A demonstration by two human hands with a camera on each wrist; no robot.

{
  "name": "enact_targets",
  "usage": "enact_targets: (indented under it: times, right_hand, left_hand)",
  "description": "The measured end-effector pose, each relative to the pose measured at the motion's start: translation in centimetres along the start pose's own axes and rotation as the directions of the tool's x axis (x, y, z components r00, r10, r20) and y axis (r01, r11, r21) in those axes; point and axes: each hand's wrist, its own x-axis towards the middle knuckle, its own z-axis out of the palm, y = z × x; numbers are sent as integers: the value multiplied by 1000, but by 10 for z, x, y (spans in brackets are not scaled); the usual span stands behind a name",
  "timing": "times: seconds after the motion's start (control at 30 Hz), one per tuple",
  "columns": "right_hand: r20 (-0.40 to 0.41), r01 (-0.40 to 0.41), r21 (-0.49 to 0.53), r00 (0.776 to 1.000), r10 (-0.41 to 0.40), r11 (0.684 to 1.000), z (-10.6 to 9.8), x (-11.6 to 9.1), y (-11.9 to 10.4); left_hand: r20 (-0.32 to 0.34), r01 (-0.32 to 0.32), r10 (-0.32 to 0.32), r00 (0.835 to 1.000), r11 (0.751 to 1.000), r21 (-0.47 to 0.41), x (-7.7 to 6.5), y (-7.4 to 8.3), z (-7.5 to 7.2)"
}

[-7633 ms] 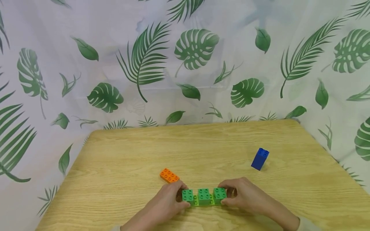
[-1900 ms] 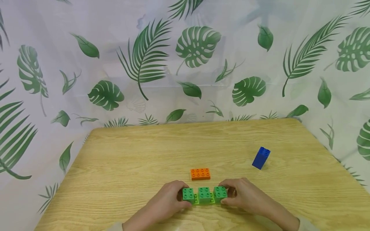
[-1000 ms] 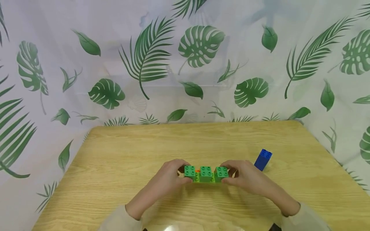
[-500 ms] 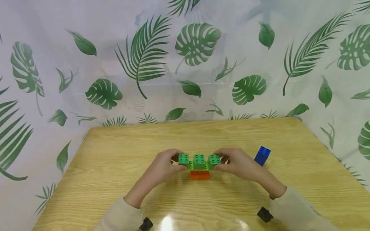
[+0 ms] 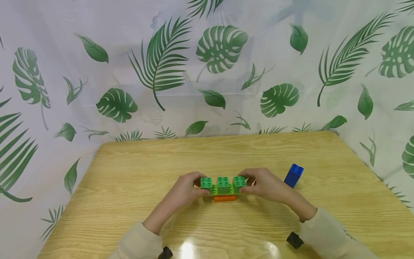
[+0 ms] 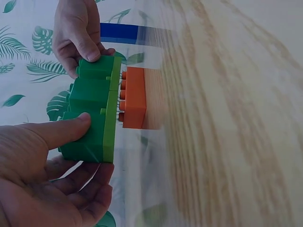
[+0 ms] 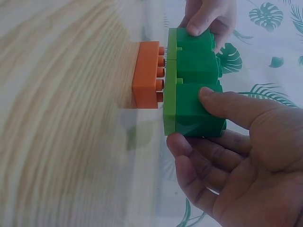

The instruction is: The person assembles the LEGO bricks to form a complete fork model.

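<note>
Three green building blocks (image 5: 223,185) stand in a row on a lime green base (image 6: 111,111), with gaps between them. My left hand (image 5: 184,187) grips the left end block, thumb on its near side and fingers around behind. At the other end, my right hand (image 5: 265,185) holds the right block the same way. Below the base's middle lies an orange block (image 5: 224,198), studs up on the table. Both wrist views show the base just over the studs of the orange block (image 7: 147,75), a thin gap between. The base's ends overhang it on both sides.
A tall blue block (image 5: 293,175) stands on the wooden table (image 5: 145,162) just beyond my right forearm. A leaf-printed cloth (image 5: 181,82) hangs behind the table's far edge. Black straps or devices (image 5: 295,240) show under my wrists.
The orange block, earlier skewed to the left, now lies squarely in the middle. Both hands have lifted the green assembly and moved it forward over it, then slightly down in the last half second.
</note>
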Motion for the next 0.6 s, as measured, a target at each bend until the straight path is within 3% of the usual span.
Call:
enact_targets:
  times: [0.6]
  right_hand:
    - [8, -10, -14, 1000, 10, 1000, 4, -3, 4]
  left_hand:
    - [19, 11, -11, 1000, 1000, 6, -2, -1, 4]
